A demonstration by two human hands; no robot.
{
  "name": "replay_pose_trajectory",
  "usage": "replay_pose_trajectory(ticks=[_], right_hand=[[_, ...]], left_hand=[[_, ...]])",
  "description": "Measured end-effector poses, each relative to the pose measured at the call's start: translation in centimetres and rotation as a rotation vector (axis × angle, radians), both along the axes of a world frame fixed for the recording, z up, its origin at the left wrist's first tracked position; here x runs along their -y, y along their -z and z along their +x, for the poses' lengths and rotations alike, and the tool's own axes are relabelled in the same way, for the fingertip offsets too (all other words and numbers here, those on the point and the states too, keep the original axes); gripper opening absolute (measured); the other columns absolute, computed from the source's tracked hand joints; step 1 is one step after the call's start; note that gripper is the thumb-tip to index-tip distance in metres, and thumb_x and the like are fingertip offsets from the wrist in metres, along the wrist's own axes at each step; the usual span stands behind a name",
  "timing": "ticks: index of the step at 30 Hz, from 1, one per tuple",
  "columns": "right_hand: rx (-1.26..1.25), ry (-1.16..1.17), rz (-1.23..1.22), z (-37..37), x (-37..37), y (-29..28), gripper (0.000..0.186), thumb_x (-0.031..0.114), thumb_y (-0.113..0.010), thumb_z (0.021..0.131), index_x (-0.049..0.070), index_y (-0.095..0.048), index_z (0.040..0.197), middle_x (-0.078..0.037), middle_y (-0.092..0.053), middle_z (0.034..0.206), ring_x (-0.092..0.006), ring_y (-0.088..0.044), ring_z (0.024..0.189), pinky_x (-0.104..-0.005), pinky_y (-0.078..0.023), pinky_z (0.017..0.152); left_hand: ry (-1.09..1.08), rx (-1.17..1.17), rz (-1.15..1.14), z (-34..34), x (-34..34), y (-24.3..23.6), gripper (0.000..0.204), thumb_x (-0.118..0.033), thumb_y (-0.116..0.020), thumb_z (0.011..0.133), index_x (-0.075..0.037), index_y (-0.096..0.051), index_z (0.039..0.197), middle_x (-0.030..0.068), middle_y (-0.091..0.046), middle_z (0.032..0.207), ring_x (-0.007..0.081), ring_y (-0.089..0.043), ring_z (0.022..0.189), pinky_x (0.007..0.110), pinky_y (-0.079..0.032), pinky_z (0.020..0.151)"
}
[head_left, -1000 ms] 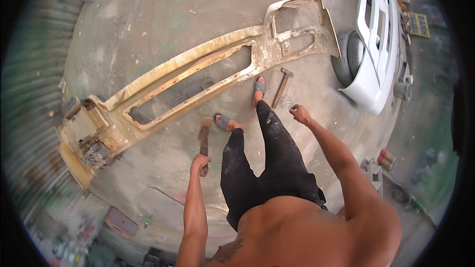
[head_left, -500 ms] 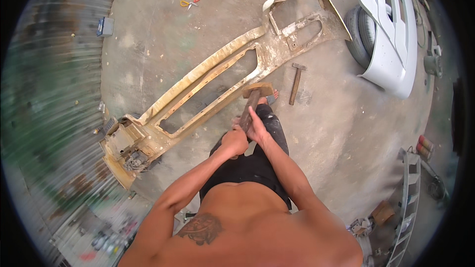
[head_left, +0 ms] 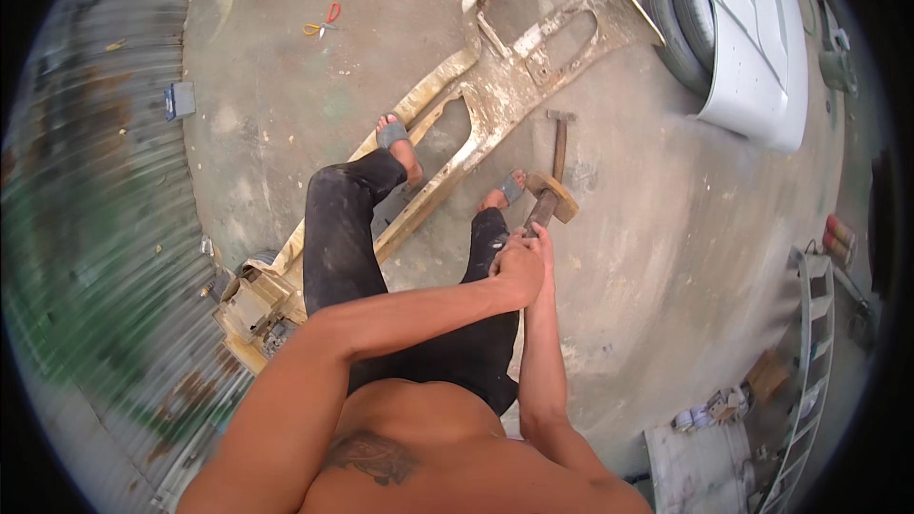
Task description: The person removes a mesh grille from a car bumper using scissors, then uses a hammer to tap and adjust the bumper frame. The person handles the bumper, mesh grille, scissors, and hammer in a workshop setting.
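My left hand [head_left: 514, 276] and my right hand [head_left: 541, 246] are clasped together on the dark handle of a mallet [head_left: 550, 196] with a round brownish head. Its head hangs just above the concrete floor beside my right foot [head_left: 505, 192]. A long, dirty beige car bumper [head_left: 509, 95] lies on the floor in front of me. My left foot [head_left: 395, 136] stands on its far side, so I straddle it. A second hammer [head_left: 559, 141] lies on the floor close beyond the mallet head.
A white car front with a tyre [head_left: 752, 48] stands at the upper right. Small hand tools [head_left: 324, 24] lie on the floor at the top. A corrugated metal wall [head_left: 95, 228] runs along the left. A metal rack [head_left: 809, 352] and clutter fill the lower right.
A second ago my hands were apart, the left one holding the tool. Both then came together on the handle. My left leg has since stepped over the bumper.
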State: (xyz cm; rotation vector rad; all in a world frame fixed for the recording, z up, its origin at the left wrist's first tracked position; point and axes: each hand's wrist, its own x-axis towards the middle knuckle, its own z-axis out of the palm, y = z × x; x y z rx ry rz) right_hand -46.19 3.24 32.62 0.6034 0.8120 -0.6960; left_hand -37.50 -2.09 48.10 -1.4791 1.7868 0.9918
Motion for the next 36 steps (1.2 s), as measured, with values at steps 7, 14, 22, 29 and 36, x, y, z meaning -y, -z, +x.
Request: replay_pose_trajectory(ticks=[7, 14, 22, 29, 36], right_hand=[[-0.458, 0.709, -0.332, -1.5, -2.7, -9.0, 0.041, 0.014, -0.049, 0.096, 0.009, -0.046, 0.136, -0.011, -0.054, 0.113, -0.0181, -0.055, 0.1, -0.0296, -0.049, 0.092], [-0.941, 0.876, -0.338, -5.6, -7.0, -13.6, 0.048, 0.007, -0.045, 0.098, 0.007, -0.034, 0.144, -0.009, -0.053, 0.113, -0.0186, -0.055, 0.101, -0.0312, -0.05, 0.091], [-0.71, 0.626, 0.064, -10.3, -9.2, -7.3, 0.029, 0.028, -0.058, 0.095, 0.004, -0.054, 0.111, -0.007, -0.059, 0.092, -0.0196, -0.06, 0.084, -0.0353, -0.052, 0.08], [-0.424, 0.592, 0.174, -3.1, 3.8, 6.5, 0.02, 0.03, -0.069, 0.085, 0.011, -0.062, 0.082, -0.004, -0.064, 0.071, -0.0193, -0.062, 0.064, -0.0326, -0.053, 0.068], [-0.122, 0.387, 0.009, 12.9, 19.9, 21.8, 0.025, 0.028, -0.073, 0.083, 0.007, -0.061, 0.092, -0.007, -0.064, 0.076, -0.0203, -0.062, 0.065, -0.0342, -0.052, 0.061]], left_hand=[[0.438, -0.099, -0.053, -7.1, -0.7, 0.2, 0.062, -0.01, -0.063, 0.085, 0.011, -0.037, 0.137, 0.0267, -0.057, 0.116, 0.0322, -0.066, 0.095, 0.04, -0.057, 0.058], [0.742, -0.18, -0.07, -13.0, -5.7, -4.3, 0.059, -0.014, -0.066, 0.083, 0.009, -0.044, 0.133, 0.0233, -0.058, 0.12, 0.0299, -0.067, 0.096, 0.036, -0.057, 0.059], [0.562, -0.267, 0.468, -14.2, -2.1, 0.9, 0.055, -0.019, -0.069, 0.08, 0.007, -0.053, 0.126, 0.0198, -0.064, 0.115, 0.0256, -0.071, 0.089, 0.034, -0.058, 0.065], [0.23, -0.2, 0.355, -5.6, 9.5, 8.6, 0.062, -0.027, -0.062, 0.081, 0.008, -0.046, 0.13, 0.0202, -0.072, 0.094, 0.0325, -0.073, 0.087, 0.042, -0.057, 0.078], [-0.09, 0.082, 0.073, 10.1, 17.8, 21.5, 0.074, -0.034, -0.064, 0.081, 0.014, -0.039, 0.132, 0.0305, -0.068, 0.104, 0.0423, -0.068, 0.097, 0.046, -0.053, 0.085]])
